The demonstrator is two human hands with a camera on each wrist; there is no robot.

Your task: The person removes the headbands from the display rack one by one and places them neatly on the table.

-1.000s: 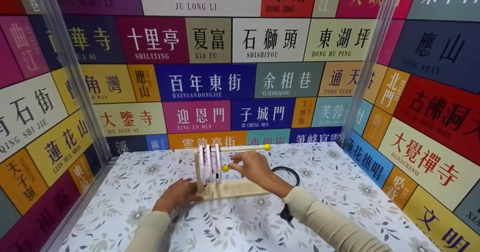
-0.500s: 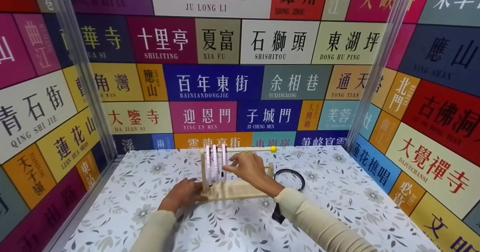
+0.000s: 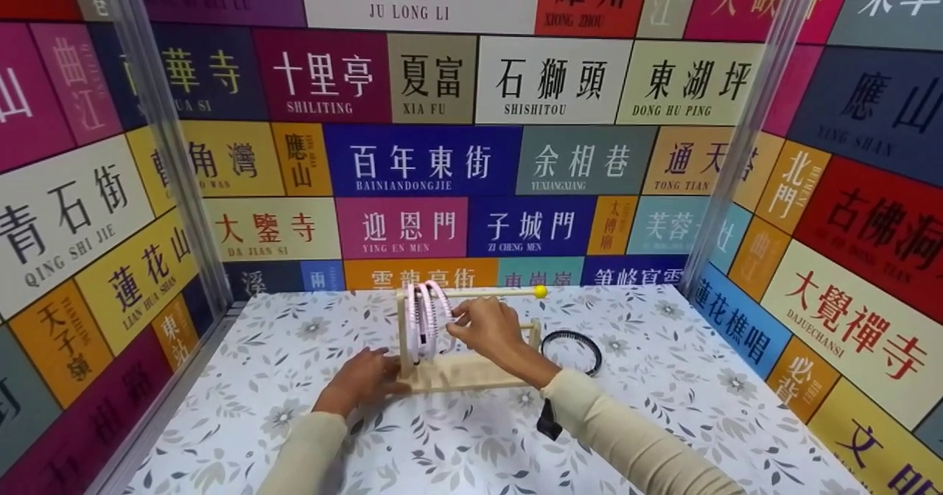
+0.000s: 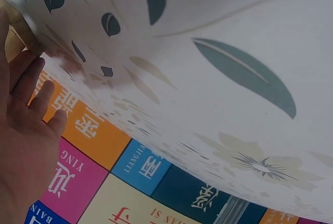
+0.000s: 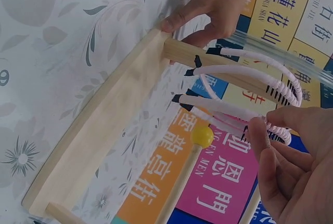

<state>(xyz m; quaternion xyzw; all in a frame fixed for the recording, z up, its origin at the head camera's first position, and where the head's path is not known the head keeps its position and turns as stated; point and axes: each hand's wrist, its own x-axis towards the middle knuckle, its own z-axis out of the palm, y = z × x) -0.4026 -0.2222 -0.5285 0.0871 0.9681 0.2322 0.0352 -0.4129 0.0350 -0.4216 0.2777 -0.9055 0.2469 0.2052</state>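
Observation:
A wooden headband rack stands on the table, with several pale pink, black-tipped headbands hanging at its left end. My right hand pinches the rightmost headband between thumb and fingertips; this band leans away from the others. In the right wrist view, the lower bar's yellow knob sits close to that band. My left hand holds the rack's left end, its thumb on the base and its fingers beyond the post. Only a sliver of wood shows beside the left hand's fingers in the left wrist view.
A black toothed headband lies on the floral tablecloth right of the rack. Another yellow knob caps the upper bar. A small black object shows below my right wrist. Colourful sign-covered walls enclose the table.
My right hand has moved from beside the lower yellow knob to the rightmost headband and now pinches it. That band has tilted out to the right. The left hand stays on the rack.

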